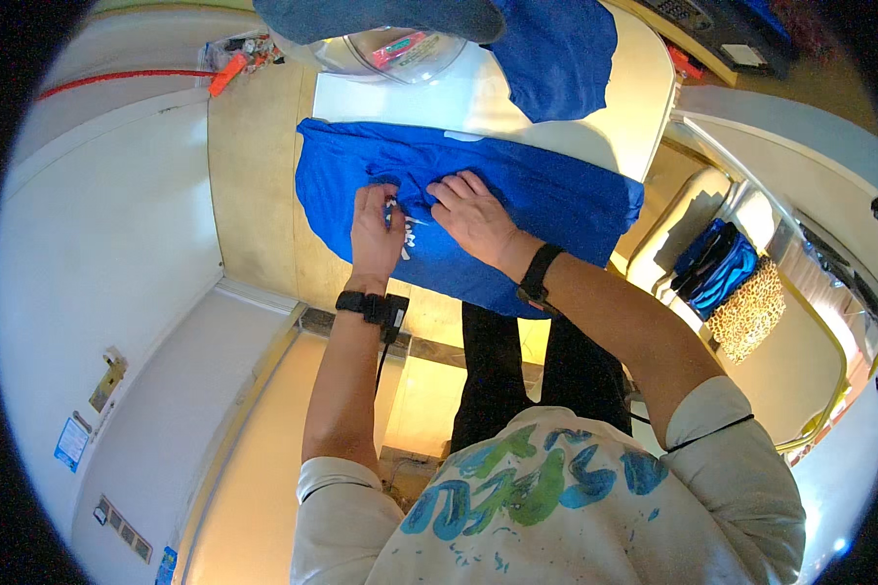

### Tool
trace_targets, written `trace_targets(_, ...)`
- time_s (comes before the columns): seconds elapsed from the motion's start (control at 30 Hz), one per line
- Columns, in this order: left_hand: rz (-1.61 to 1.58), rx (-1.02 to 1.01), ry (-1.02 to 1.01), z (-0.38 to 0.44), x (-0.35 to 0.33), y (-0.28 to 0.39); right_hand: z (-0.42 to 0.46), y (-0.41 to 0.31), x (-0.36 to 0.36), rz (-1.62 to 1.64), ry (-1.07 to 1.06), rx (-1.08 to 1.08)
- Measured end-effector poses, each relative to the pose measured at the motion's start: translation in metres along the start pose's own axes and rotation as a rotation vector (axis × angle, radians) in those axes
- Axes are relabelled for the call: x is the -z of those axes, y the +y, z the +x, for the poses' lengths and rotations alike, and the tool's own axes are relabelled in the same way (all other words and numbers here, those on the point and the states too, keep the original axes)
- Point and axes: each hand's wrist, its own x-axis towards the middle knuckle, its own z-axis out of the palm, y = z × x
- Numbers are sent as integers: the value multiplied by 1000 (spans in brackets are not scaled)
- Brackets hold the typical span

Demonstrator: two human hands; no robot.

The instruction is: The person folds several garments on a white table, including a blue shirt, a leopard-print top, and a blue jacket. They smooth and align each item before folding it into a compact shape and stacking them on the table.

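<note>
A blue garment [483, 252] with white lettering lies spread across the near side of a white table [424, 102], its lower edge hanging towards my legs. My left hand [377, 230] pinches the cloth beside the lettering, between thumb and fingers. A short way to the right, my right hand [475, 216] has its fingers curled into the same cloth. Between the two hands the fabric is bunched into small folds. My fingers hide part of the lettering.
Another blue cloth [560, 58] lies at the table's far right. A transparent container [410, 58] with a pink packet stands behind, partly covered by a dark, blurred shape [388, 18]. On the right, a chair [783, 387] bears folded blue cloths [724, 267] and a leopard-print cloth [746, 311].
</note>
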Motion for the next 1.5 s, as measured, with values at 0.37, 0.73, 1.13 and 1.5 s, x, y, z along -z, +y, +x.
trace_targets(0.37, 201, -183, -339, -12, 41, -31, 16, -29, 25, 930, -158, -311)
trace_targets(0.73, 15, 117, -228, 17, 32, -32, 29, 31, 5, 686, 252, -474)
trace_targets(1.13, 255, -22, 223, 18, 6, -28, -77, 46, 53, 564, 8, -520)
trace_targets(1.5, 56, -515, -209, -25, -82, 64, -214, 87, 81, 264, -172, -574)
